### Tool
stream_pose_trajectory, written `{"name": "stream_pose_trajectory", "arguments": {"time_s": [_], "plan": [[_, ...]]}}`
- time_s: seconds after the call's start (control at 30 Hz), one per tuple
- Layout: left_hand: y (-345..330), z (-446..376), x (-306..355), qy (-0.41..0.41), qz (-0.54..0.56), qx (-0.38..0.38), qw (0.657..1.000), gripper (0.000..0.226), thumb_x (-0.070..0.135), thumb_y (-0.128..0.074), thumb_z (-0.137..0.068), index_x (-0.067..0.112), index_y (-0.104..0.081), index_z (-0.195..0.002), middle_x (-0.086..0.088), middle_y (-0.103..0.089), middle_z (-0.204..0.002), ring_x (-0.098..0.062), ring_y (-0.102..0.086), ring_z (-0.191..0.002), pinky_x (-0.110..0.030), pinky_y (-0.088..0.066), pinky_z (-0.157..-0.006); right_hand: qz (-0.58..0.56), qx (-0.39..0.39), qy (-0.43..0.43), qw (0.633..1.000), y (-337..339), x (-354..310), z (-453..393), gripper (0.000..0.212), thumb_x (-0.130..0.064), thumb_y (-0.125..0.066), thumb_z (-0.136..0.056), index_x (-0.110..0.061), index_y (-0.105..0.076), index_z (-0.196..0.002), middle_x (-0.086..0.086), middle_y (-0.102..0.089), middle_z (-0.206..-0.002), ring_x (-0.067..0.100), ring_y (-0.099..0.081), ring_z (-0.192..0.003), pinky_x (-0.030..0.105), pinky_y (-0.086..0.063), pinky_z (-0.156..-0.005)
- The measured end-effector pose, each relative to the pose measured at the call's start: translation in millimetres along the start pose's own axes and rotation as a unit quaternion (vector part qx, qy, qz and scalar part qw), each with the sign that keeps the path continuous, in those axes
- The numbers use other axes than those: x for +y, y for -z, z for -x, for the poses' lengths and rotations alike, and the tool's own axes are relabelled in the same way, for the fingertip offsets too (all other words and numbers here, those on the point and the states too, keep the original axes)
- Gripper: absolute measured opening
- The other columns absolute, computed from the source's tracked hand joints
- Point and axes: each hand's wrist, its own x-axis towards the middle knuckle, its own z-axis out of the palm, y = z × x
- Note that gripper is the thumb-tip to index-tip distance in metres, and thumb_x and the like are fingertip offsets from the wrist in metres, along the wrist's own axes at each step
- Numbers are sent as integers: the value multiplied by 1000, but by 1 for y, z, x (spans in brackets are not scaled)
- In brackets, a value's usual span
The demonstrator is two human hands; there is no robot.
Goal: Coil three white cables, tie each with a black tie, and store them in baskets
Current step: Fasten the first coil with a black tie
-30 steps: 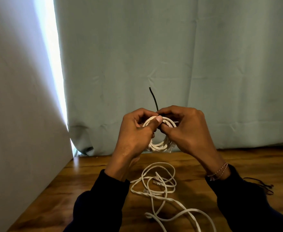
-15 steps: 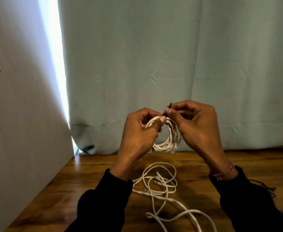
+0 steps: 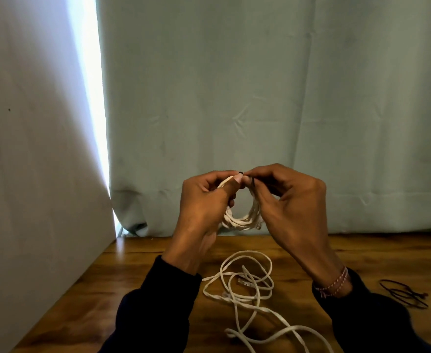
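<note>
I hold a coiled white cable in the air above the wooden table. My left hand grips the coil's left side, its thumb pressed on the top of the loop. My right hand pinches a thin black tie that wraps the coil's upper right part. The two thumbs nearly touch at the top. Loose white cables lie tangled on the table below my hands.
Spare black ties lie on the table at the right, beside my right sleeve. A pale green curtain hangs behind the table. A white wall closes off the left side.
The black tie's end stood up above the coil; now it is drawn down tight against the coil. My right hand moved out to the right and back to the coil's top.
</note>
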Motion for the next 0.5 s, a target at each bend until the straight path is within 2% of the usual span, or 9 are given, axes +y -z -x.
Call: {"name": "stream_pose_trajectory", "arguments": {"time_s": [0.07, 0.17, 0.23, 0.4, 0.5], "plan": [[5, -4, 3, 66, 73, -26, 995, 11, 9, -70, -89, 6, -79, -95, -10, -75, -81, -18, -60, -70, -29, -53, -64, -1, 0, 9, 1000, -2, 0, 1, 17, -12, -73, -89, -12, -77, -106, -4, -76, -94, 1, -70, -85, 8, -54, -79], [9, -9, 7, 130, 184, -65, 972, 14, 2, -65, -91, -7, -73, -97, -13, -66, -71, -15, -57, -60, -25, -54, -59, -11, 1, 35, 999, -5, 0, 3, 17, -8, -74, -88, -10, -78, -104, 1, -76, -99, 3, -70, -92, 9, -53, -84], [8, -10, 9, 156, 236, -90, 955, 13, 0, -62, -92, -9, -70, -97, -12, -62, -67, -13, -56, -56, -22, -53, -54, -8, 5, 45, 999, -6, -1, 3, 16, -6, -74, -87, -10, -78, -102, 2, -74, -102, 3, -68, -95, 8, -51, -85], [11, -12, 10, 187, 284, -130, 931, 13, 5, -68, -82, -5, -68, -89, -13, -63, -72, -15, -57, -58, -24, -51, -56, 11, 0, 58, 998, -5, 1, 2, 18, -5, -76, -85, -8, -78, -102, 5, -70, -107, 5, -63, -98, 6, -49, -83], [10, -12, 9, 172, 264, -119, 942, 7, 2, -66, -86, -4, -70, -89, -12, -64, -72, -14, -56, -60, -23, -50, -60, 19, -6, 71, 997, -4, 3, 0, 19, -4, -77, -84, -6, -78, -102, 8, -69, -108, 12, -65, -98, 9, -52, -85]]}}
